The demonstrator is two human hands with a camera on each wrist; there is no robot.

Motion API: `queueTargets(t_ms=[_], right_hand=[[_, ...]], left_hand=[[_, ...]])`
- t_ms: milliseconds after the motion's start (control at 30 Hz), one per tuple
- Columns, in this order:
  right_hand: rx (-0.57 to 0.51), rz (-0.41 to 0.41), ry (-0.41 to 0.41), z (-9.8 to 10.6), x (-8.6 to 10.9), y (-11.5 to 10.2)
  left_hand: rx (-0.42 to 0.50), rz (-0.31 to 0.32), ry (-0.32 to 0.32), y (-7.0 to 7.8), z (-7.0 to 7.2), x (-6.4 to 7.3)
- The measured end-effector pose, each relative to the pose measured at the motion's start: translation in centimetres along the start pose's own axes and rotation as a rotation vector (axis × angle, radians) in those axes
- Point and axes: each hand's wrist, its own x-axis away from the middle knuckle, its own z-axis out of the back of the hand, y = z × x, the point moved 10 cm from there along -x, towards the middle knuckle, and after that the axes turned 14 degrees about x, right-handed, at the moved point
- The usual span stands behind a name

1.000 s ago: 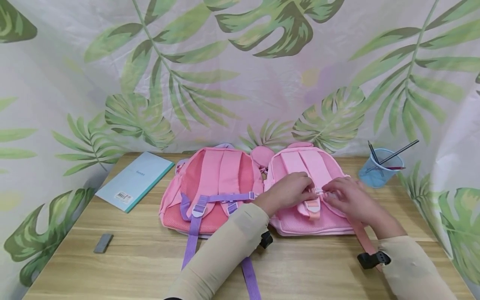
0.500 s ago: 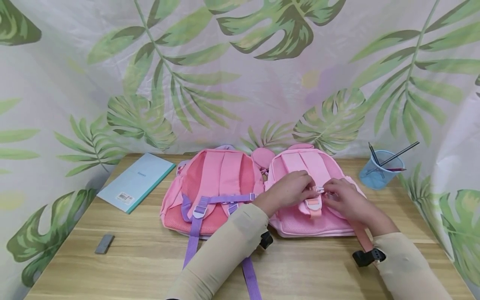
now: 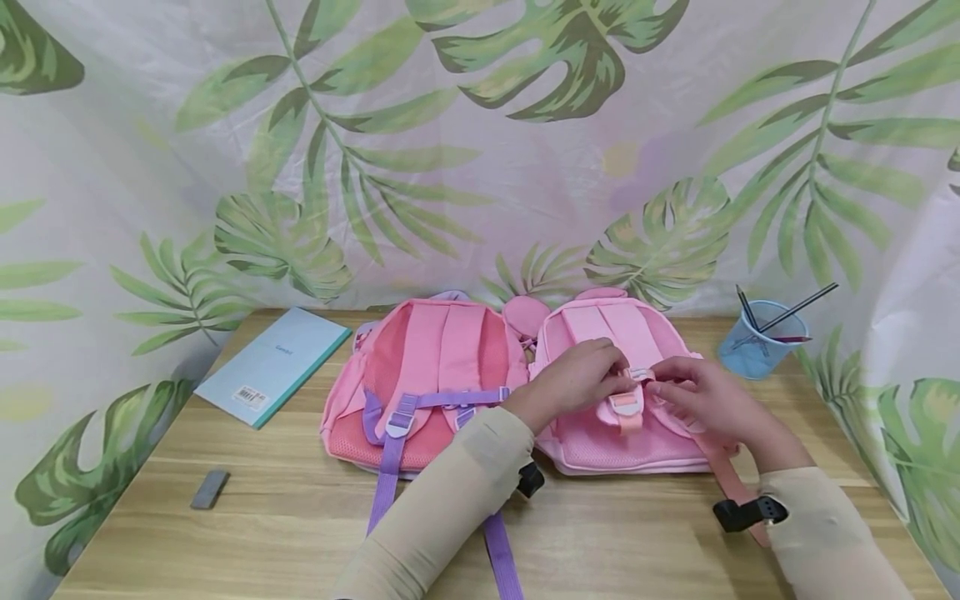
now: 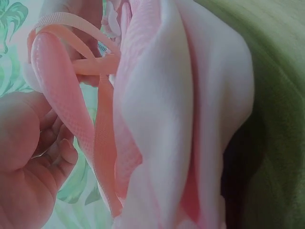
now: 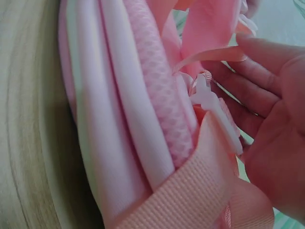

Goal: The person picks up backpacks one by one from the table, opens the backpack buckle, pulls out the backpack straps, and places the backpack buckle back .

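Note:
Two pink children's backpacks lie side by side, straps up. Over the right backpack (image 3: 600, 454), both hands meet at a small white plastic buckle (image 3: 638, 375) on the peach chest strap. My left hand (image 3: 581, 379) pinches the buckle's left side, its fingertips partly hidden. From the right, my right hand (image 3: 697, 396) pinches the other side, thumb and forefinger near the thin peach webbing (image 5: 214, 56). A white strap adjuster (image 5: 214, 109) sits below the right palm. In the left wrist view a padded shoulder strap (image 4: 66, 90) runs beside the curled fingers. Whether the buckle halves are joined, I cannot tell.
The left backpack (image 3: 423, 350) has purple straps, two hanging toward the front. A light blue notebook (image 3: 273, 367) lies at the left, a grey eraser (image 3: 209, 489) in front of it. A blue pen cup (image 3: 753, 354) with several pencils stands at the back right of the wooden table (image 3: 270, 542).
My right hand has shifted slightly at the buckle, and its wrist has moved a little right. The white prongs seen half a second ago are less visible. My left hand stays nearly still.

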Motion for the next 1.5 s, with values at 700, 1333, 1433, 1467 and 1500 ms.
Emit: queueTargets(t_ms=[700,1333,1433,1467,1500], right_hand=[[-0.351,-0.210,-0.096,-0.7,-0.5,0.8],[-0.629,-0.241,-0.114,-1.8,-0.8,-0.2],[-0.702,-0.251,-0.119,-2.2,-1.0,-0.4],[-0.721,-0.257,-0.122,-2.4,-1.0,-0.4],[-0.743,-0.261,-0.124,-2.5,-1.0,-0.4]], left_hand=[[0.014,-0.080,0.083,0.4,0.9,0.4],[0.068,-0.087,0.097,0.2,1.1,0.5],[0.078,-0.081,0.101,0.2,1.2,0.5],[0.083,-0.078,0.102,0.1,1.2,0.5],[0.093,-0.075,0.105,0.1,1.2,0.6]])
